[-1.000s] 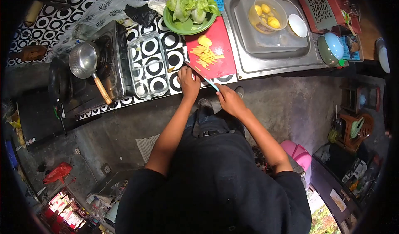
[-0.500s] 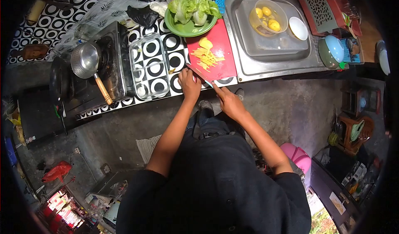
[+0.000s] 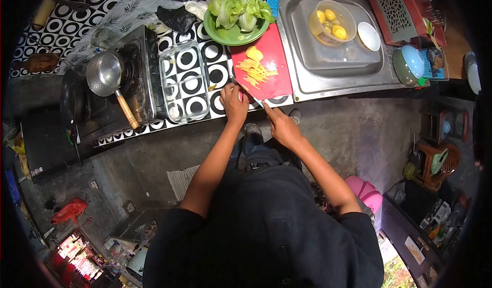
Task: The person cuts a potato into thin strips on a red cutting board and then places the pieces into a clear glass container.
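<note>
My right hand (image 3: 285,128) grips a kitchen knife (image 3: 256,101) by its light-blue handle, the blade pointing up and left across the near edge of a red cutting board (image 3: 278,86). My left hand (image 3: 236,106) is closed at the board's near left corner, its fingers curled close to the blade. Whatever lies under those fingers is hidden. A pile of thin yellow strips (image 3: 256,74) is spread on the board. Behind it lie a few larger pale-yellow slices (image 3: 254,53).
A green bowl (image 3: 210,32) of leafy greens overlaps the board's far edge. Left stand a glass dish (image 3: 206,91) and a saucepan (image 3: 105,73) on the stove. Right, the sink (image 3: 302,86) bears a plastic tub (image 3: 320,32) of peeled yellow pieces and a white bowl (image 3: 368,36).
The knife shifts very slightly near my left fingers. Both hands stay in almost the same place, and the strips look unchanged.
</note>
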### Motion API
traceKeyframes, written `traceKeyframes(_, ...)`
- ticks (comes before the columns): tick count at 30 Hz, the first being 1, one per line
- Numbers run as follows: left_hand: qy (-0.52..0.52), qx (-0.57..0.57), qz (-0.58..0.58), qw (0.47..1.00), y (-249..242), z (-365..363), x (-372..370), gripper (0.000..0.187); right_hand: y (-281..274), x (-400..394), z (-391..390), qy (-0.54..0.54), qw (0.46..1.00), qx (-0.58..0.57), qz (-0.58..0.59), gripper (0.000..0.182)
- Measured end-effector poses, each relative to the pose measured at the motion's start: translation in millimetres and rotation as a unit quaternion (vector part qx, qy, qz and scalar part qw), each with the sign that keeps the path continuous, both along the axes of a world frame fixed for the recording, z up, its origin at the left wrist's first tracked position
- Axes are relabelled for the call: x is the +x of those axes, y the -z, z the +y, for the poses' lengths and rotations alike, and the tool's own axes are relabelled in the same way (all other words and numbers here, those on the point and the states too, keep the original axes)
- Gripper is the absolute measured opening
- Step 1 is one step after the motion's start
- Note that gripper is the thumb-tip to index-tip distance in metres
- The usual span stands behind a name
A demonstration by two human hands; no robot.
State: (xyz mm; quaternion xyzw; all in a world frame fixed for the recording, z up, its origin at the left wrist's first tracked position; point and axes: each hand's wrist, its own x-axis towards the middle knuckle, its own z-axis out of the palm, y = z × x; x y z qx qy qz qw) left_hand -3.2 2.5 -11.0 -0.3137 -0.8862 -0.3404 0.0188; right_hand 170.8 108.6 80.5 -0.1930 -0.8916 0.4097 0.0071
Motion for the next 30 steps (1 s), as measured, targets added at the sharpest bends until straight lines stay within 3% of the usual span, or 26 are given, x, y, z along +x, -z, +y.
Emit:
traceKeyframes(8, 0.011, 0.011, -0.01, 1.0, -6, -2, -2, 0.019, 0, 1, 6, 0.005, 1.0, -0.005, -0.016, 0.07)
traceKeyframes(19, 0.005, 0.018, 0.0, 1.0, -5, -1, -2, 0.016, 6, 1, 8, -0.015, 1.0, -0.015, -0.018, 0.073)
traceKeyframes(30, 0.007, 0.022, -0.013, 1.0, -7, -1, -2, 0.014, 10, -3, 14, 0.001, 0.998, -0.06, -0.003, 0.062)
